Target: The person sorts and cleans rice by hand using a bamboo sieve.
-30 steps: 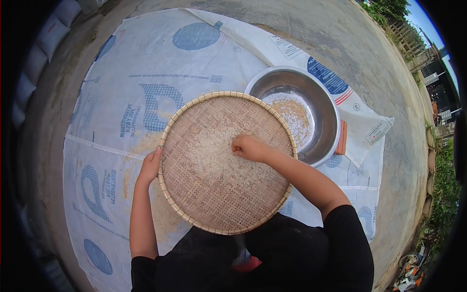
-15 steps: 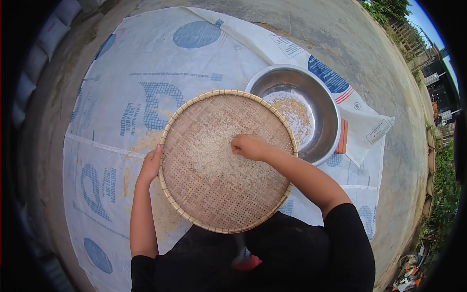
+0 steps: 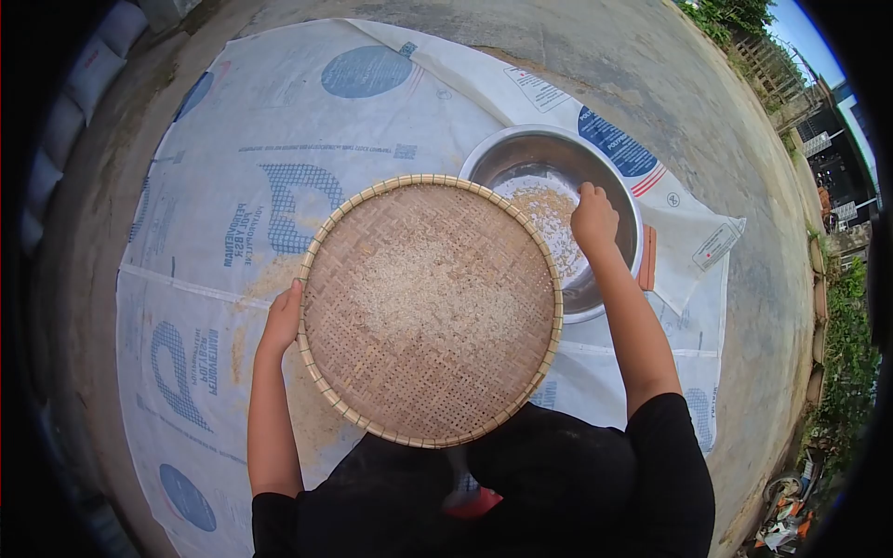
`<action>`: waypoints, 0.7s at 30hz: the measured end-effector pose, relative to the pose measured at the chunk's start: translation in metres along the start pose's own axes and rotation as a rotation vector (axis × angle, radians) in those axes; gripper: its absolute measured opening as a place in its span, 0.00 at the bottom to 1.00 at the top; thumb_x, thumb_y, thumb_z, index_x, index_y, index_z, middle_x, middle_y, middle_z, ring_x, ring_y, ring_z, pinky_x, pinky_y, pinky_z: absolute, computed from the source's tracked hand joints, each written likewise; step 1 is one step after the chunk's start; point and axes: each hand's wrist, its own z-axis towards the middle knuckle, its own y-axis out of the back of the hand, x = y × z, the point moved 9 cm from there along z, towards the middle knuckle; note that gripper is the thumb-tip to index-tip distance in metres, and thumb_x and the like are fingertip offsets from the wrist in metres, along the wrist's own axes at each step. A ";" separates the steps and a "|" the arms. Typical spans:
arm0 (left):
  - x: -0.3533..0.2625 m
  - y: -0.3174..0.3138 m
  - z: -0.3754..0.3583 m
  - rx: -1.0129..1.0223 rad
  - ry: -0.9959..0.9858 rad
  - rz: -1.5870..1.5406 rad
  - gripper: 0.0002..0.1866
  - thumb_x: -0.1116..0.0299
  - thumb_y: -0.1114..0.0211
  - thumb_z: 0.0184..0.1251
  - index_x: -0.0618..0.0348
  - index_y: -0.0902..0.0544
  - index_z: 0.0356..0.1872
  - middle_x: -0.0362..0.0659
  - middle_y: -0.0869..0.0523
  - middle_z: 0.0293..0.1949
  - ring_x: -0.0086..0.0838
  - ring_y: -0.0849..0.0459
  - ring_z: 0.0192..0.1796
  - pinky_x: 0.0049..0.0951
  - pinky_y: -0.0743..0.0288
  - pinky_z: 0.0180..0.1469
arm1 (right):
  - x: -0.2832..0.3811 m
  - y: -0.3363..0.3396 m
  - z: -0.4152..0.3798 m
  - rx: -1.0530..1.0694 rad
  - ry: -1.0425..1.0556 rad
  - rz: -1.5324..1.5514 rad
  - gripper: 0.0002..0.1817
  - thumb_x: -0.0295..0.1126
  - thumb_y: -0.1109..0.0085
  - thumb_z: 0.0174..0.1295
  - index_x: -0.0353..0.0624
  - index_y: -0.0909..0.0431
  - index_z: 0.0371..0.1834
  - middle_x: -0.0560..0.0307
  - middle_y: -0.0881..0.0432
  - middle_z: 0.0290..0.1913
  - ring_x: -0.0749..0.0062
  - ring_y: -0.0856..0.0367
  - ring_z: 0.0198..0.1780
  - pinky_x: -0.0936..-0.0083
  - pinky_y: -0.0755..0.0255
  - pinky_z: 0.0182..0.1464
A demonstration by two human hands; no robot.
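A round woven bamboo winnowing tray (image 3: 419, 400) is held over my lap, with pale rice grains (image 3: 409, 288) spread across its middle. My left hand (image 3: 285, 316) grips the tray's left rim, thumb on top and the other fingers hidden beneath. Over the steel basin (image 3: 614, 270) is my right hand (image 3: 595, 219), its fingers curled together. Whatever those fingers hold, if anything, is too small to make out. Yellowish grains or husks (image 3: 544, 200) and paler bits lie in the bottom of the basin, partly covered by the tray.
White printed plastic sheeting (image 3: 214, 232) covers the concrete ground, with husks (image 3: 260, 288) scattered left of the tray. A brick (image 3: 647, 259) lies beside the basin. Full sacks (image 3: 93, 74) stand at far left; plants (image 3: 842, 363) line the right edge.
My right hand has moved from the rice on the tray out to the right, over the basin. My left hand stays on the tray's rim.
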 end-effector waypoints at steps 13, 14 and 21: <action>-0.010 -0.001 -0.008 -0.015 -0.020 0.016 0.36 0.41 0.61 0.68 0.68 0.24 0.51 0.53 0.18 0.44 0.37 0.21 0.47 0.32 0.31 0.51 | 0.111 -0.056 -0.107 0.815 0.513 0.334 0.09 0.31 0.36 0.48 0.42 0.25 0.30 0.54 0.22 0.34 0.58 0.22 0.40 0.66 0.30 0.40; -0.007 -0.002 -0.008 -0.007 0.011 0.011 0.36 0.40 0.60 0.68 0.68 0.23 0.51 0.52 0.18 0.43 0.35 0.21 0.45 0.31 0.29 0.47 | 0.113 -0.053 -0.107 0.733 0.529 0.345 0.08 0.31 0.38 0.50 0.43 0.25 0.32 0.55 0.22 0.35 0.58 0.23 0.41 0.66 0.30 0.41; 0.001 0.000 -0.010 -0.025 0.061 -0.025 0.37 0.39 0.60 0.67 0.69 0.23 0.49 0.52 0.18 0.42 0.35 0.21 0.43 0.31 0.28 0.43 | 0.200 -0.051 -0.114 0.612 0.622 0.561 0.07 0.31 0.42 0.54 0.45 0.25 0.35 0.56 0.24 0.39 0.59 0.23 0.44 0.64 0.29 0.44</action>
